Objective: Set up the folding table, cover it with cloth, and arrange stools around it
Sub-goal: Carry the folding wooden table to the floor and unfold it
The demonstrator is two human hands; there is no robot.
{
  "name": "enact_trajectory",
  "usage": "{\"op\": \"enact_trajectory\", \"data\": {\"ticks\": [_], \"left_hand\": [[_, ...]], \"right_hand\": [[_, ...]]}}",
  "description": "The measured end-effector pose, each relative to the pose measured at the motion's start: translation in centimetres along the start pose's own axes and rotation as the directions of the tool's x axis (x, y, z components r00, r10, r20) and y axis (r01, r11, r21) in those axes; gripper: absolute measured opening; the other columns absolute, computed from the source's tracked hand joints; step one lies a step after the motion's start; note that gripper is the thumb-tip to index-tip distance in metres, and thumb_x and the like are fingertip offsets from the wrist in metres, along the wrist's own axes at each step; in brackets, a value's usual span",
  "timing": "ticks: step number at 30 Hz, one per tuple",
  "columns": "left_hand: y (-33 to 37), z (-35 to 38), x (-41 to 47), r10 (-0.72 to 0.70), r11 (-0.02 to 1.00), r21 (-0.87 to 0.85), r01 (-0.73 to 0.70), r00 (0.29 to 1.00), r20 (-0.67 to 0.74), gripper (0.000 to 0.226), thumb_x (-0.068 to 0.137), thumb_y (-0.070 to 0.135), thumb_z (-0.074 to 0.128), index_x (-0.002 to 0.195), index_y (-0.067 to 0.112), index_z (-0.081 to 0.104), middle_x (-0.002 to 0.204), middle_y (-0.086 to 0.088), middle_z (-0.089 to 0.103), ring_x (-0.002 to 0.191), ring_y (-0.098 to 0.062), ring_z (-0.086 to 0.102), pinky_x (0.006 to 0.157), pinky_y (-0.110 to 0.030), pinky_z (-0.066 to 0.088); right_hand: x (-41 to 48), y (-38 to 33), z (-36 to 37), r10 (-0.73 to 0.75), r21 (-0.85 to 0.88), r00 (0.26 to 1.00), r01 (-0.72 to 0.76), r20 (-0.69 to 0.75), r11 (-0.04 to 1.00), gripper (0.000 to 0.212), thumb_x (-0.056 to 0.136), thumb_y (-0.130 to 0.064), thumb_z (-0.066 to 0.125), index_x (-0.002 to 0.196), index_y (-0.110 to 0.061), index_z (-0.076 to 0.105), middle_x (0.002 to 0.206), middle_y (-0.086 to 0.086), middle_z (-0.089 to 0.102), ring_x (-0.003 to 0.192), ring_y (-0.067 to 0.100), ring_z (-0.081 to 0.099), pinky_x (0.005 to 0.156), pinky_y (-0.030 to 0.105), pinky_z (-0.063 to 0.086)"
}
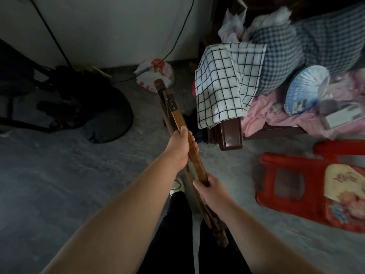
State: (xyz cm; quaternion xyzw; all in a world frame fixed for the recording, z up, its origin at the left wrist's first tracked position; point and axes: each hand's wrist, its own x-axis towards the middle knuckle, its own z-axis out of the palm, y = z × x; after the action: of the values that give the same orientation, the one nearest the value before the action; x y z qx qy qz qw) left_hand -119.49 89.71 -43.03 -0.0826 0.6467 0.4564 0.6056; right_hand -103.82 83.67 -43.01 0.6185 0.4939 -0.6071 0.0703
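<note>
The right hand (212, 192) curls round the near end of the folded wooden table frame (177, 117). The left hand (180, 147) grips it higher up, holding it slanted above the floor (79, 175). Red stools (314, 175) stand to the right. Farther off, a checked cloth (221, 86) drapes the bed (230, 133) corner.

My left forearm (128, 204), right forearm (256, 234): bare, uncovered all way to frame edge. My left hand (178, 147), right hand (212, 191): bare too. Legs in plain black trousers (177, 234), matte fabric. One shoe (176, 187) showing: white, dark marks on top, rounded toe.
</note>
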Motion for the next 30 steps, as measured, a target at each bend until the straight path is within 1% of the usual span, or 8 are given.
{"op": "enact_trajectory", "data": {"ticks": [4, 9, 12, 16, 19, 22, 27, 30], "left_hand": [[-0.4, 0.7, -5.5, 0.058, 0.998, -0.004, -0.058, 0.998, 0.01, 0.033, 0.107, 0.038, 0.033, 0.093, 0.012, 0.049, 0.072, -0.003, 0.047, 0.057, -0.016, 0.048, 0.058, -0.035, 0.048], [-3.9, 0.5, -11.6, 0.118, 0.992, -0.039, -0.117, 0.993, 0.019, 0.031, 0.107, 0.037, 0.033, 0.097, 0.012, 0.049, 0.073, -0.002, 0.048, 0.06, -0.016, 0.049, 0.061, -0.035, 0.049], [-7.0, 0.4, -14.6, 0.164, 0.984, -0.07, -0.162, 0.986, 0.013, 0.032, 0.107, 0.038, 0.033, 0.101, 0.011, 0.049, 0.074, -0.003, 0.048, 0.06, -0.016, 0.05, 0.062, -0.036, 0.049], [-11.9, 0.5, -19.4, 0.203, 0.966, -0.158, -0.206, 0.979, -0.034, 0.034, 0.107, 0.038, 0.032, 0.096, 0.01, 0.047, 0.07, -0.003, 0.047, 0.055, -0.017, 0.048, 0.058, -0.035, 0.048], [-15.6, -0.2, -23.3, 0.21, 0.956, -0.195, -0.218, 0.976, -0.062, 0.035, 0.108, 0.039, 0.031, 0.094, 0.011, 0.047, 0.069, -0.002, 0.047, 0.054, -0.016, 0.048, 0.058, -0.035, 0.047], [-18.0, -1.8, -27.2, 0.218, 0.946, -0.221, -0.235, 0.971, -0.098, 0.034, 0.107, 0.038, 0.031, 0.093, 0.012, 0.049, 0.069, -0.002, 0.048, 0.055, -0.016, 0.048, 0.06, -0.035, 0.048], [-22.9, -6.1, -32.5, 0.227, 0.923, -0.278, -0.266, 0.96, -0.164, 0.033, 0.107, 0.039, 0.035, 0.095, 0.012, 0.051, 0.069, -0.001, 0.049, 0.056, -0.016, 0.05, 0.062, -0.037, 0.049], [-26.5, -9.2, -34.6, 0.244, 0.905, -0.302, -0.298, 0.948, -0.204, 0.033, 0.106, 0.039, 0.035, 0.095, 0.012, 0.051, 0.07, -0.002, 0.049, 0.056, -0.016, 0.05, 0.06, -0.037, 0.049]], "right_hand": [[-5.1, 0.4, -0.8, -0.053, -0.002, 0.998, 0.053, -0.026, 0.999, 0.032, 0.078, -0.057, 0.062, 0.086, -0.026, 0.06, 0.059, -0.007, 0.055, 0.057, 0.015, 0.055, 0.065, 0.041, 0.049], [-10.7, 3.7, -1.6, -0.109, -0.073, 0.994, 0.107, -0.018, 0.992, 0.022, 0.09, -0.048, 0.066, 0.084, -0.029, 0.055, 0.06, -0.008, 0.054, 0.053, 0.01, 0.053, 0.054, 0.028, 0.046], [-13.3, 6.5, -2.2, -0.168, -0.156, 0.986, 0.163, -0.02, 0.974, 0.026, 0.09, -0.049, 0.065, 0.082, -0.027, 0.054, 0.063, -0.008, 0.054, 0.054, 0.008, 0.054, 0.05, 0.022, 0.044], [-17.4, 11.3, -3.2, -0.25, -0.219, 0.968, 0.239, -0.026, 0.946, 0.029, 0.09, -0.05, 0.065, 0.076, -0.028, 0.052, 0.061, -0.007, 0.054, 0.053, 0.008, 0.055, 0.048, 0.022, 0.042], [-20.9, 14.6, -2.8, -0.267, -0.236, 0.963, 0.254, -0.024, 0.938, 0.027, 0.088, -0.053, 0.064, 0.083, -0.027, 0.057, 0.069, -0.005, 0.061, 0.064, 0.015, 0.064, 0.058, 0.032, 0.054], [-24.1, 16.9, -1.6, -0.263, -0.27, 0.965, 0.256, 0.011, 0.928, 0.033, 0.087, -0.056, 0.063, 0.089, -0.023, 0.06, 0.072, -0.003, 0.063, 0.066, 0.017, 0.066, 0.067, 0.04, 0.06], [-28.8, 20.8, 1.4, -0.307, -0.324, 0.95, 0.31, 0.06, 0.894, 0.034, 0.088, -0.055, 0.064, 0.083, -0.021, 0.058, 0.067, -0.003, 0.06, 0.058, 0.014, 0.062, 0.055, 0.032, 0.052], [-31.4, 23.5, 3.9, -0.326, -0.355, 0.942, 0.332, 0.079, 0.874, 0.033, 0.089, -0.055, 0.063, 0.083, -0.023, 0.058, 0.067, -0.004, 0.061, 0.058, 0.014, 0.061, 0.057, 0.033, 0.052]]}}
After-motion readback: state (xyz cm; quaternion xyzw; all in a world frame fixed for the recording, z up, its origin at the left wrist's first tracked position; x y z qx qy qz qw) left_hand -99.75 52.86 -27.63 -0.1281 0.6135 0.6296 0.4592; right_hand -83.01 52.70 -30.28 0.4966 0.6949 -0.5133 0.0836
